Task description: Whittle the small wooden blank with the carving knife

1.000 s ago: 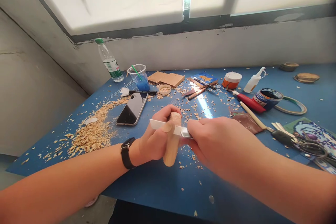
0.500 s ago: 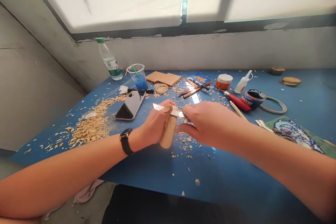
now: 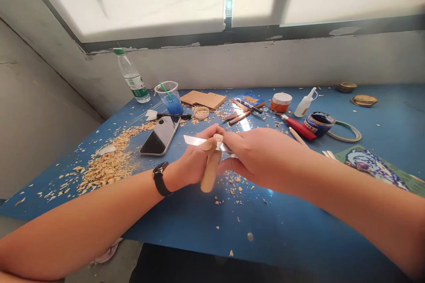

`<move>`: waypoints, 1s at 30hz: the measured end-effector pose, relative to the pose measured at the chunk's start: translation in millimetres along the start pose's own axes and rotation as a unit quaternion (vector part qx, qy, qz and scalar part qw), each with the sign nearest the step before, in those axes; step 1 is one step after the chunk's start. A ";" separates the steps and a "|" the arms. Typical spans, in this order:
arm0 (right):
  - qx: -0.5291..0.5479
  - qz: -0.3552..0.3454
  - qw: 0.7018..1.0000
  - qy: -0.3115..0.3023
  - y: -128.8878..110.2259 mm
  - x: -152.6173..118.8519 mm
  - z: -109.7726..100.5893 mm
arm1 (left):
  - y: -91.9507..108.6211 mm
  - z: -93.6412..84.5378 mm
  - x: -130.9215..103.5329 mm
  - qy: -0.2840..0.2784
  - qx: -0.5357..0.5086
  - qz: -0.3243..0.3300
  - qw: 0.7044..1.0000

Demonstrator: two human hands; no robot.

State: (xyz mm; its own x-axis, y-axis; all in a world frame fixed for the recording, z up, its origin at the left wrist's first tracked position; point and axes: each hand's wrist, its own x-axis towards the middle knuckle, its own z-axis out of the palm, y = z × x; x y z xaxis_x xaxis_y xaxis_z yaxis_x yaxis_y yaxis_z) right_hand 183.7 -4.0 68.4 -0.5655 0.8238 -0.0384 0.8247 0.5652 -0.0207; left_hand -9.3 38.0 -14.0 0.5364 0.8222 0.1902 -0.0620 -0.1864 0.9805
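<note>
Dowel (image 3: 210,177), pale wood: near centre over the blue table (image 3: 186,225), your left hand (image 3: 193,164) grips it, your right hand (image 3: 257,150) clasps the knife (image 3: 195,140) lying across it; take shallow strokes, left thumb (image 3: 208,144) clear of the edge.

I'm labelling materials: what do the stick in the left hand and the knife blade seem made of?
Stick: apparently bare wood, pale tan with a smooth, matt side. Knife blade: probably steel, flat and shiny, reflecting the light brightly.
</note>
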 end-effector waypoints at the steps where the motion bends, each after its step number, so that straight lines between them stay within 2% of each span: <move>1: -0.004 0.005 1.000 0.011 -2.5 -1.1 1.7 | 1.3 0.4 -2.5 -0.004 -0.006 0.010 1.000; 8: -0.024 -0.014 0.998 0.054 -4.9 -5.2 13.1 | 5.5 -3.4 -8.6 0.002 0.018 0.022 1.000; 11: -0.022 -0.026 0.998 0.062 -3.7 -4.7 14.6 | 4.9 -2.3 -10.1 -0.012 -0.012 0.011 1.000; 14: -0.011 -0.015 0.997 0.069 -1.0 -3.3 15.9 | 4.1 0.9 -9.5 -0.004 -0.025 0.011 1.000; 17: -0.003 -0.002 0.998 0.065 3.5 -0.7 17.1 | 1.9 1.9 -5.8 0.016 -0.014 0.012 1.000; 21: -0.014 0.019 0.999 0.045 7.0 3.9 15.2 | -1.3 -1.8 0.1 0.015 -0.014 0.007 1.000; 26: -0.015 0.005 1.000 0.019 4.3 6.9 9.1 | -0.1 -9.2 3.5 0.036 0.047 0.045 0.997; 30: -0.002 0.010 1.000 0.008 1.8 6.2 9.6 | 4.4 -9.9 1.7 0.027 0.040 0.021 0.999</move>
State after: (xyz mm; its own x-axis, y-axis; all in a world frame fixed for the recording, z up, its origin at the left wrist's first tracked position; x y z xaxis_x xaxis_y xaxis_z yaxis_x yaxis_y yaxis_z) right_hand 181.8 1.7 58.5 -0.5483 0.8359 -0.0228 0.8362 0.5481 -0.0164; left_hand -17.0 44.0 -8.9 0.4892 0.8398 0.2355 -0.0156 -0.2615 0.9651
